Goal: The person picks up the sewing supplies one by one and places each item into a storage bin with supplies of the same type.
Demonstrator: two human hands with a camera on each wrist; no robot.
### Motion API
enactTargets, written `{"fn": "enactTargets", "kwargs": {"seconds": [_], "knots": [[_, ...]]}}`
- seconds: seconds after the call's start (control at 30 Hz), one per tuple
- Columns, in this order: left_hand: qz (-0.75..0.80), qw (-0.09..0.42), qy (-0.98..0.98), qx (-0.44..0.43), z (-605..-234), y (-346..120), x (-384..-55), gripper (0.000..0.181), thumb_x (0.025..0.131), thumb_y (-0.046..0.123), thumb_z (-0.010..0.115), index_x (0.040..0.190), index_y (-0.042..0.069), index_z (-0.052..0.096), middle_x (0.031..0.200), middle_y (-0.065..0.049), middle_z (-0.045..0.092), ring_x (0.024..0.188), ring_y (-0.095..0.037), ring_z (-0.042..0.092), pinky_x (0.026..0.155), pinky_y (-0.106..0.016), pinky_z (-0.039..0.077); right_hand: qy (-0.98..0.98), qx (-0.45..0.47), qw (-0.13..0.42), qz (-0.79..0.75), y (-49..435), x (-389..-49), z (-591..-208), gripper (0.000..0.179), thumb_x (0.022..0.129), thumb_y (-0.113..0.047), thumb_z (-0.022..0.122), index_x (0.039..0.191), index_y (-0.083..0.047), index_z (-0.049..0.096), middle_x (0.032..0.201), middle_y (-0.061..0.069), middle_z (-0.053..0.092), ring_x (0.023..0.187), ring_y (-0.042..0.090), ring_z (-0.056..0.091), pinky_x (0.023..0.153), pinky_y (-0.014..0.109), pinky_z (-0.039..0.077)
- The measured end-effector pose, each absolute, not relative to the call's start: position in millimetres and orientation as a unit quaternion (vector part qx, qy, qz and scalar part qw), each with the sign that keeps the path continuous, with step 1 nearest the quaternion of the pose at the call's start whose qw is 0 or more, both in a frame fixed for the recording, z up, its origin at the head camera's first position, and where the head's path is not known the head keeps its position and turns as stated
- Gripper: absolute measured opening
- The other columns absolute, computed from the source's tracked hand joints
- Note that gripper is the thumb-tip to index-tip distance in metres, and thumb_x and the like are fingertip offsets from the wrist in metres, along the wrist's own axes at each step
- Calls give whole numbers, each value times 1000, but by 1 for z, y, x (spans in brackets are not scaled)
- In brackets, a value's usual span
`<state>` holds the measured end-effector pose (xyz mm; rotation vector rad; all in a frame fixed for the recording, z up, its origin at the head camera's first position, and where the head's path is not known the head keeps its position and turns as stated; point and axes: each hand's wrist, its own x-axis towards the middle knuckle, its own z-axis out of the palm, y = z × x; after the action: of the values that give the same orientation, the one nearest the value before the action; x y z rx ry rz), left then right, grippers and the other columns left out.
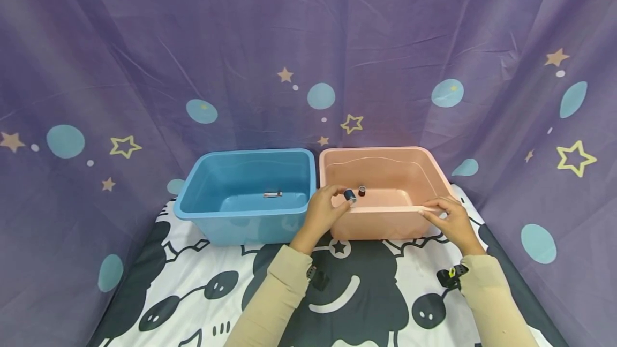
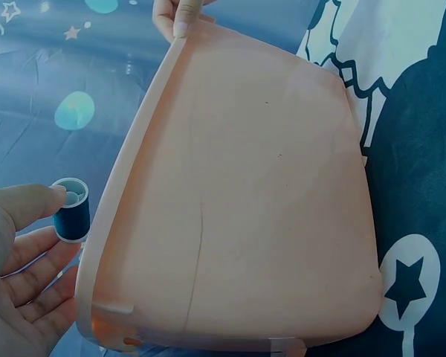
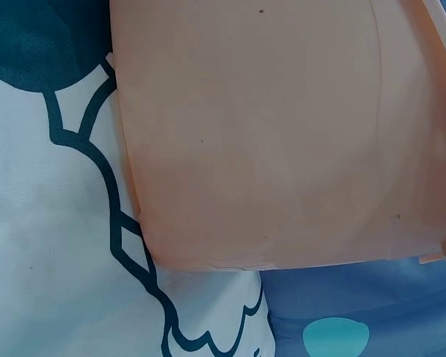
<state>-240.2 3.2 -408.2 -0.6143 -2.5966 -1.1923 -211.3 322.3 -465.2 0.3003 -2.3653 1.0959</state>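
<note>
My left hand (image 1: 324,209) pinches a dark blue spool of thread (image 1: 350,196) between thumb and fingers, above the near rim of the peach plastic bin (image 1: 376,224). Seen from the left wrist, the spool (image 2: 72,212) has a pale hollow end facing up and sits just beside the bin's edge. At the right end of the same near rim, my right hand (image 1: 453,221) grips the edge, its thumb on the outer side. A second, dark brown spool (image 1: 362,190) stands on the bin floor. The right wrist view is mostly the bin's outer wall (image 3: 282,149).
To the left, close beside the peach bin, stands a blue bin (image 1: 246,227) with a small whitish and reddish item (image 1: 272,194) on its floor. Both are on a black-and-white patterned cloth (image 1: 207,304). A purple curtain (image 1: 270,25) hangs behind them.
</note>
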Motion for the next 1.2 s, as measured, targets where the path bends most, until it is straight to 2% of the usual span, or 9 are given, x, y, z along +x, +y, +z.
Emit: {"fn": "enactTargets", "kwargs": {"seconds": [0.2, 0.4, 0.67, 0.9, 1.2], "knots": [[-411, 114, -879, -212, -411, 3, -244, 33, 82, 21, 73, 111, 9, 66, 109, -6, 66, 103, -26, 59, 87, -39, 47, -867, 121, 262, 406, 322, -214, -468, 17, 74, -3, 78, 89, -3, 71, 83, 2, 66, 81, 0, 48, 72, 22, 37], [-410, 119, -878, -217, -412, 3, -246, 32, 82, 22, 73, 110, 9, 66, 108, -6, 67, 103, -27, 60, 87, -39, 47, -868, 117, 255, 411, 322, -214, -466, 17, 74, -5, 78, 90, -6, 72, 84, -4, 65, 82, 0, 48, 73, 29, 38], [-409, 124, -877, -221, -411, 3, -248, 31, 81, 21, 73, 109, 7, 67, 105, -9, 66, 99, -28, 59, 83, -40, 48, -867, 119, 257, 411, 323, -213, -466, 17, 73, -5, 79, 89, -7, 72, 84, -3, 66, 82, 0, 48, 73, 28, 38], [-409, 116, -878, -222, -411, 3, -250, 34, 83, 21, 72, 112, 4, 65, 108, -10, 66, 101, -26, 60, 86, -40, 48, -868, 114, 255, 412, 324, -213, -467, 16, 74, -6, 79, 90, -8, 72, 84, -5, 65, 82, 0, 49, 72, 26, 39], [-404, 129, -876, -229, -411, 0, -251, 34, 82, 20, 72, 111, 3, 66, 106, -10, 67, 99, -26, 60, 85, -39, 48, -873, 112, 252, 402, 323, -212, -466, 16, 75, -7, 78, 91, -8, 72, 86, -2, 66, 83, -1, 49, 74, 22, 38]]}}
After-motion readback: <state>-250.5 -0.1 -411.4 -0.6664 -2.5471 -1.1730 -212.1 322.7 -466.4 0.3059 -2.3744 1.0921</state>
